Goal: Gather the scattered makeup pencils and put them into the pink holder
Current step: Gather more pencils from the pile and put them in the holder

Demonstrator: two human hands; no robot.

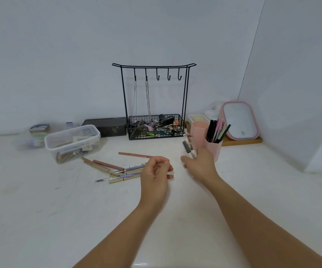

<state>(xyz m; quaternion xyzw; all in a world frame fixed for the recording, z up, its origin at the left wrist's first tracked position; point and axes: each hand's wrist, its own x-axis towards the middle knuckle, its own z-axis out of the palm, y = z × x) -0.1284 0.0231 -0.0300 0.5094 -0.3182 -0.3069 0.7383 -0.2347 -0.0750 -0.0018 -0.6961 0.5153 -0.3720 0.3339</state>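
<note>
Your right hand (pixel 200 163) is up at about 1 o'clock from the middle of the white tabletop (pixel 59 209), fingers closed around a small bunch of makeup pencils (pixel 188 147) that stick up and lean toward 11 o'clock, right beside the pink holder (pixel 212 149). That holder sits at roughly 2 o'clock and already has several dark and pink sticks standing in its right-hand compartment, while the near-left one looks empty from here. Your left hand (pixel 156 173) hovers near center, fingers loosely curled with nothing obviously pinched, though its fingertips are right over the ends of the scattered pencils (pixel 115 171). That pile fans out toward 9 o'clock, a mix of brown, gold and silver ones, with one long reddish pencil (pixel 135 155) lying apart just behind it. A clear plastic box (pixel 72 143) sits at 10 o'clock and the black wire jewelry stand (pixel 154 101) at 12.
</note>
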